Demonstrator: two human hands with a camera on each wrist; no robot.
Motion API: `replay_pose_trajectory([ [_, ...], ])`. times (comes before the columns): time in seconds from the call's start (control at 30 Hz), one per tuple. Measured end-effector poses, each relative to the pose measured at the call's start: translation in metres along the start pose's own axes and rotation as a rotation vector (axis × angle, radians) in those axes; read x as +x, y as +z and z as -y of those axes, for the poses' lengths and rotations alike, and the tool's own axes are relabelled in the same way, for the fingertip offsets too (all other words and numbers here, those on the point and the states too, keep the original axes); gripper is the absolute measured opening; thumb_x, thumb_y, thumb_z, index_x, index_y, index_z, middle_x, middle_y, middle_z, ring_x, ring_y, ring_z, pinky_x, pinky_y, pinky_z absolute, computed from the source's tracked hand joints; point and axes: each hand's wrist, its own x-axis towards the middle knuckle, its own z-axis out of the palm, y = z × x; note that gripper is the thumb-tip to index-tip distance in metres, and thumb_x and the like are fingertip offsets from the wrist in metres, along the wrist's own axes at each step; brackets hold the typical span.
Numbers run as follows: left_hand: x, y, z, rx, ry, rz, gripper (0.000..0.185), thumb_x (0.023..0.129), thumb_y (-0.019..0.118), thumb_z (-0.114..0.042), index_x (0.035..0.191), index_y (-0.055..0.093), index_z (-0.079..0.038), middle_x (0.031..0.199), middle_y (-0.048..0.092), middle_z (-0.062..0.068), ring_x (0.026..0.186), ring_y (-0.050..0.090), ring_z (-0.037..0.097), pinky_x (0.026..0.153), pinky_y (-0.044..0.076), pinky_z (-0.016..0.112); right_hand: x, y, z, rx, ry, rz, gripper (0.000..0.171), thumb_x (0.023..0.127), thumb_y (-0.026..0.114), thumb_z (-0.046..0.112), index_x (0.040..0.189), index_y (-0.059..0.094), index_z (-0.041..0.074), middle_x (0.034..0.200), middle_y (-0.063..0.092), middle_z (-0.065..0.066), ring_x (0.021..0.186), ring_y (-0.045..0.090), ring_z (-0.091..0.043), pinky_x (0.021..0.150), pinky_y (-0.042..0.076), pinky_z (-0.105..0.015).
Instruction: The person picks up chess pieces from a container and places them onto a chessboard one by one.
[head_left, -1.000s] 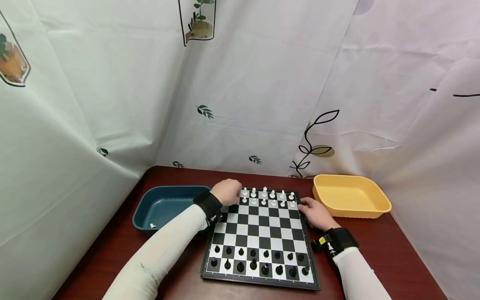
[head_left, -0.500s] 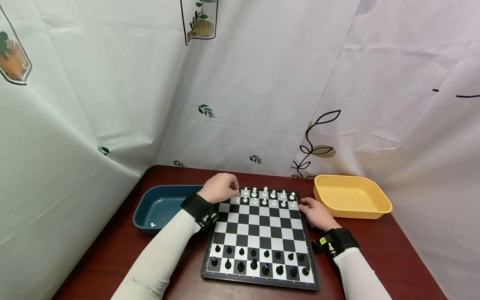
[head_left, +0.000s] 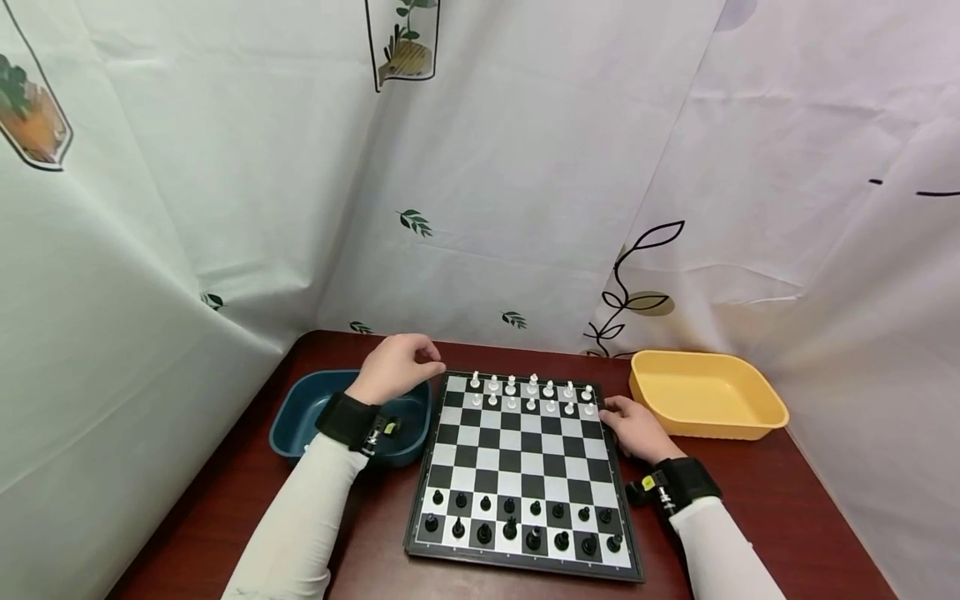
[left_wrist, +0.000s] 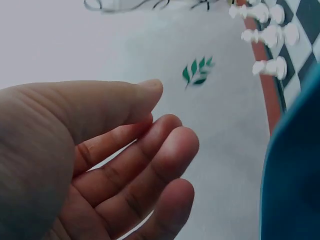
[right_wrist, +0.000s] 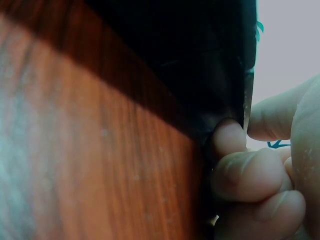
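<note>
My left hand (head_left: pixel 397 367) hovers over the blue tray (head_left: pixel 300 408), beside the far left corner of the chessboard (head_left: pixel 510 450). Its fingers are loosely curled, and the left wrist view shows nothing between thumb and fingertips (left_wrist: pixel 182 145). White chess pieces (head_left: pixel 533 382) stand in two rows along the board's far side; black pieces (head_left: pixel 510 527) fill two rows along the near side. My right hand (head_left: pixel 636 429) holds the board's right edge near its far end. In the right wrist view, the thumb and fingers (right_wrist: pixel 250 175) pinch that dark edge (right_wrist: pixel 210 85).
A yellow tray (head_left: pixel 705 392) stands at the right, just beyond my right hand. Part of a white piece (head_left: pixel 306 447) shows inside the blue tray by my left wrist. Everything rests on a reddish-brown table (head_left: pixel 757 492), with a white patterned cloth (head_left: pixel 487 167) hanging behind.
My left hand has moved left, off the board's far left corner to above the blue tray. White pieces it covered before now show. My right hand stays at the board's edge.
</note>
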Motion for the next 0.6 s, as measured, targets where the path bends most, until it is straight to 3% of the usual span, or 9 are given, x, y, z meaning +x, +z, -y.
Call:
replay_pose_trajectory([
  [0.17, -0.010, -0.014, 0.019, 0.035, -0.052, 0.006, 0.013, 0.099, 0.086, -0.030, 0.102, 0.082, -0.018, 0.097, 0.077, -0.002, 0.086, 0.067, 0.019, 0.074, 0.057, 0.041, 0.001, -0.001, -0.002, -0.005, 0.001, 0.001, 0.042, 0.114, 0.056, 0.020, 0.145, 0.059, -0.007, 0.067, 0.060, -0.006, 0.046, 0.054, -0.021, 0.049, 0.048, -0.038],
  [0.6, -0.036, -0.031, 0.064, 0.163, -0.083, 0.126, 0.012, 0.097, 0.087, -0.026, 0.093, 0.078, -0.019, 0.086, 0.071, -0.005, 0.073, 0.061, 0.015, 0.064, 0.051, 0.038, 0.000, 0.000, 0.000, 0.014, 0.003, 0.003, 0.042, 0.114, 0.057, 0.022, 0.144, 0.060, -0.006, 0.069, 0.061, -0.006, 0.047, 0.053, -0.021, 0.049, 0.048, -0.037],
])
